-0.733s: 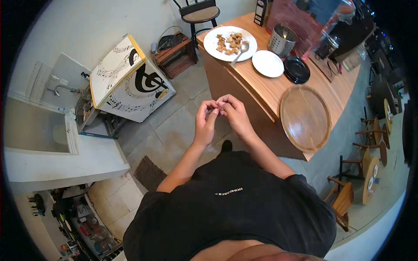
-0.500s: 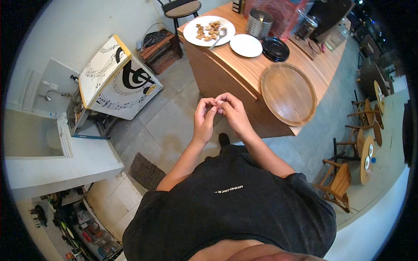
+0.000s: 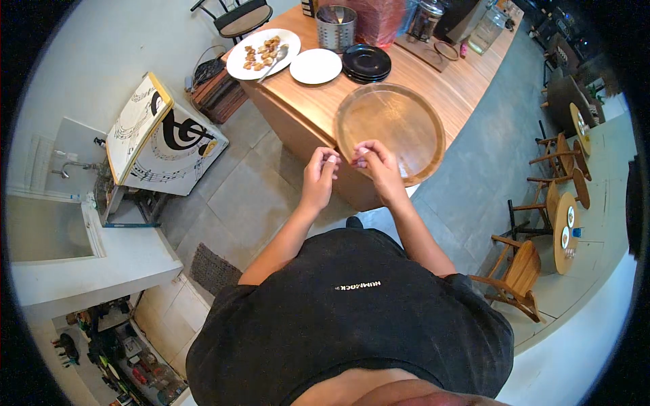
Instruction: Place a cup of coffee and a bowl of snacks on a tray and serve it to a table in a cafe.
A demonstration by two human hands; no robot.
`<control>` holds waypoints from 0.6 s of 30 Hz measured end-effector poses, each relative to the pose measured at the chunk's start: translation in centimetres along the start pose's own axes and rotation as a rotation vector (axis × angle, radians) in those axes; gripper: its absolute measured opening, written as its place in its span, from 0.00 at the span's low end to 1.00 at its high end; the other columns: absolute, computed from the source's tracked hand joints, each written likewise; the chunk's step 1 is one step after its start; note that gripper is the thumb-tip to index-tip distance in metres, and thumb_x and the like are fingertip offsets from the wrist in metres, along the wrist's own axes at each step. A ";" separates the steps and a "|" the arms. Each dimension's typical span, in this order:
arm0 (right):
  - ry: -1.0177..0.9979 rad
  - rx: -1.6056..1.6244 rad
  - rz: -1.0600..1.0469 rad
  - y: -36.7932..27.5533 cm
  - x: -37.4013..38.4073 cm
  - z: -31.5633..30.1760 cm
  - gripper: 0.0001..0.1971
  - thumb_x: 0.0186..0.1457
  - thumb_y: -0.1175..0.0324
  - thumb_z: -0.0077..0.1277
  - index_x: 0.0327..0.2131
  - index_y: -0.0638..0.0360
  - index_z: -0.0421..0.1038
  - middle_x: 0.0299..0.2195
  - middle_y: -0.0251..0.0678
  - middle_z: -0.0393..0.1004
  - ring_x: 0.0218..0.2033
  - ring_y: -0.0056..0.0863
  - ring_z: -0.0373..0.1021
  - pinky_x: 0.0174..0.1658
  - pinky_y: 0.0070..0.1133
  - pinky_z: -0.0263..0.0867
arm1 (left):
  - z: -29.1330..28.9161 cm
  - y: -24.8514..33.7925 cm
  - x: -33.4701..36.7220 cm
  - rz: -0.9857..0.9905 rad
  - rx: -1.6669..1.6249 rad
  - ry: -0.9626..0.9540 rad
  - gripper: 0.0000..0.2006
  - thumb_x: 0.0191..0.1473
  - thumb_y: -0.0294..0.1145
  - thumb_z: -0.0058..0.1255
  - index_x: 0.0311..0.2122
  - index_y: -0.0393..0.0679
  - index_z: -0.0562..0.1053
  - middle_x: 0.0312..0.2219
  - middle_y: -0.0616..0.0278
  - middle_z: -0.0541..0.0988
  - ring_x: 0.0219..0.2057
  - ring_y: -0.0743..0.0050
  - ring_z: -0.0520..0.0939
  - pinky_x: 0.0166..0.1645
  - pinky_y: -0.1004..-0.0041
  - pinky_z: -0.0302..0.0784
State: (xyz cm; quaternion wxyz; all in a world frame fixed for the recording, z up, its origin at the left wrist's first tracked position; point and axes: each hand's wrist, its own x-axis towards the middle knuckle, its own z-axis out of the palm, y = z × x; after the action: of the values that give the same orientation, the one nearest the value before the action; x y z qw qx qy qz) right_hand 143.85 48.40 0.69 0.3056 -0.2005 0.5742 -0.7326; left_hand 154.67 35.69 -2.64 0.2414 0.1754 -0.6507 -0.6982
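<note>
My left hand [image 3: 318, 177] is raised in front of my body, its fingers curled in toward the thumb. Beside it, with a gap between them, my right hand [image 3: 380, 172] has its fingers bent and pinched, over the near edge of a round brown wooden tray [image 3: 393, 122]. Anything small inside either hand is hidden. The tray lies at the counter's near corner. Behind it are a stack of black saucers [image 3: 366, 61] and a white plate [image 3: 315, 66]. Further left, a larger white plate [image 3: 236, 65] bears browned food pieces [image 3: 256, 58] and a spoon [image 3: 280, 54].
A perforated metal utensil holder [image 3: 336, 30] and a glass jar [image 3: 487, 32] stand farther back on the wooden counter [image 3: 467, 81]. To the left is a white box with music notes [image 3: 169, 145]. Wooden chairs [image 3: 518, 271] stand at the right, a grey mat [image 3: 213, 268] lower left.
My hands were together with fingers touching and have come apart. The view has shifted, bringing the counter and tray nearer the middle, with my right hand now overlapping the tray's edge.
</note>
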 end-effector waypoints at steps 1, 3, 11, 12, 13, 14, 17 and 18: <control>0.035 -0.073 -0.046 -0.3 0.5 -1.8 0.08 0.65 0.70 0.47 0.41 0.65 0.72 0.31 0.33 0.75 0.34 0.20 0.72 0.41 0.19 0.69 | 0.4 -0.4 0.2 -0.069 0.075 0.071 0.08 0.65 0.35 0.47 0.42 0.41 0.69 0.29 0.67 0.75 0.31 0.82 0.75 0.33 0.79 0.72; 0.095 -0.184 -0.216 -1.4 1.7 -5.0 0.07 0.63 0.71 0.49 0.40 0.65 0.73 0.31 0.33 0.76 0.34 0.20 0.72 0.40 0.19 0.69 | 0.4 -2.4 0.9 -0.104 0.216 0.112 0.10 0.65 0.37 0.48 0.43 0.41 0.68 0.26 0.67 0.74 0.28 0.82 0.74 0.31 0.79 0.72; 0.657 -1.290 -0.572 -2.5 5.5 -17.3 0.09 0.57 0.69 0.55 0.39 0.65 0.75 0.34 0.46 0.77 0.36 0.47 0.75 0.42 0.35 0.71 | 3.5 -1.7 2.3 -0.292 0.269 0.137 0.21 0.62 0.43 0.54 0.49 0.38 0.63 0.24 0.61 0.77 0.18 0.80 0.76 0.16 0.77 0.68; 0.651 -1.287 -0.570 -2.0 5.7 -18.4 0.09 0.57 0.69 0.55 0.39 0.65 0.75 0.34 0.46 0.77 0.36 0.47 0.75 0.42 0.35 0.71 | 3.9 -1.5 2.4 -0.300 0.288 0.132 0.21 0.62 0.42 0.54 0.49 0.37 0.62 0.25 0.60 0.78 0.18 0.80 0.77 0.16 0.77 0.69; 0.660 -1.242 -0.526 -1.8 6.0 -18.8 0.11 0.57 0.66 0.55 0.38 0.64 0.75 0.34 0.46 0.77 0.36 0.49 0.74 0.42 0.37 0.70 | 4.2 -1.7 2.5 -0.302 0.290 0.142 0.21 0.62 0.42 0.54 0.49 0.37 0.62 0.25 0.60 0.78 0.18 0.80 0.77 0.16 0.77 0.69; 0.667 -1.197 -0.481 -1.6 6.3 -19.1 0.12 0.58 0.64 0.56 0.38 0.64 0.76 0.34 0.47 0.77 0.37 0.50 0.74 0.43 0.39 0.70 | 4.3 -1.9 2.6 -0.287 0.263 0.156 0.20 0.62 0.39 0.53 0.49 0.37 0.62 0.26 0.58 0.78 0.18 0.80 0.77 0.16 0.77 0.70; 0.538 -1.144 -0.171 -2.9 6.1 -18.5 0.13 0.58 0.61 0.56 0.37 0.63 0.76 0.33 0.47 0.77 0.37 0.49 0.74 0.41 0.39 0.70 | 4.4 -2.7 2.4 -0.250 0.148 0.178 0.17 0.64 0.35 0.50 0.49 0.37 0.60 0.27 0.57 0.79 0.17 0.79 0.76 0.15 0.77 0.71; 0.526 -1.142 -0.172 -3.1 5.9 -18.3 0.13 0.58 0.61 0.56 0.37 0.63 0.76 0.33 0.47 0.77 0.37 0.49 0.74 0.41 0.39 0.70 | 4.3 -2.9 2.2 -0.225 0.058 0.172 0.15 0.65 0.32 0.49 0.48 0.37 0.60 0.28 0.57 0.80 0.16 0.79 0.76 0.14 0.76 0.71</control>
State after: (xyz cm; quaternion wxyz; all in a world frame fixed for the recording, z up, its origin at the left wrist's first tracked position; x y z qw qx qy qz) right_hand 127.09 58.01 -1.39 -0.0608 -0.1906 0.9122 -0.3576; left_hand 150.15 38.10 -4.96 0.2116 0.3134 -0.6237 -0.6841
